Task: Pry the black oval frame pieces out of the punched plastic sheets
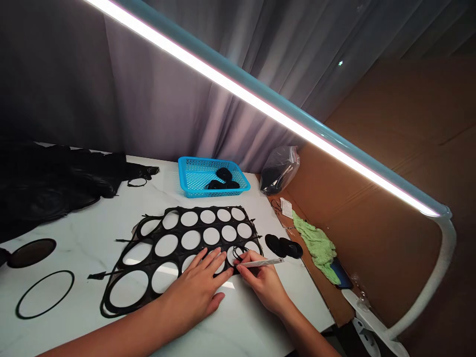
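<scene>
A black sheet (pixel 148 252) with rows of round holes lies on the white table, its edges uneven. My left hand (pixel 197 287) rests flat on the near right part of this sheet, fingers spread, covering some holes. In my right hand (pixel 264 280) a slim whitish pen-like tool (pixel 266 262) is pinched between thumb and fingers; its tip is down at the sheet's near right corner and too small to make out. Thin black loops (pixel 238 251) curve around a hole beside my right fingertips. I cannot tell whether these loops are attached to the sheet.
Behind the sheet stands a blue basket (pixel 182 184) with black round pieces. Black discs (pixel 284 246) lie right of my hands. A thin black ring (pixel 22 296), dark disc (pixel 31 253) and black material (pixel 55 188) occupy the left. A green cloth (pixel 316 243) and lamp (pixel 416 292) border the right.
</scene>
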A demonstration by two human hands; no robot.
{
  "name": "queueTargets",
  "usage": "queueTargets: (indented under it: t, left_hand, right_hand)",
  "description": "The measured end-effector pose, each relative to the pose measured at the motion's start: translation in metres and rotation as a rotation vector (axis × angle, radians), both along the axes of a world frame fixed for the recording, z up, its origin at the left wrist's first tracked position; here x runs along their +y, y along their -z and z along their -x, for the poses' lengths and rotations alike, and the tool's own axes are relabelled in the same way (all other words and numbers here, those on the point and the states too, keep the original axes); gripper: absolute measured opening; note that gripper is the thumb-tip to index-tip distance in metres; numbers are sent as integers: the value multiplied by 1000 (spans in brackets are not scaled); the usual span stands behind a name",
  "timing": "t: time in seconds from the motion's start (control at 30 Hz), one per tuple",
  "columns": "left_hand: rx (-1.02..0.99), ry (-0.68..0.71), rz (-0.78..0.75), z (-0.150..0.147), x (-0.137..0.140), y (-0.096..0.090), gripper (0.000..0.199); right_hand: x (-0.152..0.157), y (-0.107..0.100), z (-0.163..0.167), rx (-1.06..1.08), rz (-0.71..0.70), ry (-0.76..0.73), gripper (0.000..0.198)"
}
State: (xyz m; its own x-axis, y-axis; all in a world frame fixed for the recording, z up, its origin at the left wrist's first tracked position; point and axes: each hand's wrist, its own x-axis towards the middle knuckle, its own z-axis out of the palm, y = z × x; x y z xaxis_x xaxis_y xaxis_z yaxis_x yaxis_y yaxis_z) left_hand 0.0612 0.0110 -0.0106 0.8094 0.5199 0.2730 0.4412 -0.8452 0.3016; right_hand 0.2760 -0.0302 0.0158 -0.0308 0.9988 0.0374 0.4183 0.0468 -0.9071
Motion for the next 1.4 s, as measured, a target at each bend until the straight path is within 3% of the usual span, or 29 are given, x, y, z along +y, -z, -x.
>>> queueTargets:
  t: [0.17,0.33,0.4,0.43,0.5,0.57,0.73,0.83,0.93,1.2,1.4]
  left_hand:
    - [-19,2,4,1,1,4,52]
    - [-51,-14,24,2,1,5,51]
    - [-45,-12,30,2,0,4,50]
    - [-35,-9,32,3,0,3,50]
    - [-17,-6,34,4,0,2,50]
    - [-10,0,38,4,1,0,51]
    - [4,-25,36,-2,12,-4,61]
    - [-7,-20,15,-6,19,-1,60]
    - [-4,-17,13,-7,20,3,59]
    - [77,-11,38,-6,17,-2,62]
    - [41,-16,40,-6,16,-4,59]
  right_hand:
    - [-3,4,3,-150,-105,-42,16]
    - [4,9,-8,-473,-353,-228,14]
    - [21,5,-29,-552,-419,-120,18]
    - [31,2,-42,-579,-442,28,21]
    - [53,-6,-66,-619,-410,310,22]
    - [68,-12,-77,-569,-324,396,23]
    - [71,-10,-36,-201,-89,69,24]
    - [66,-4,-8,-89,-62,-36,22]
    - [67,0,-2,-60,-78,-68,22]
    - [69,3,-10,-179,-107,-102,20]
    - [58,10,-3,-462,-309,-228,14]
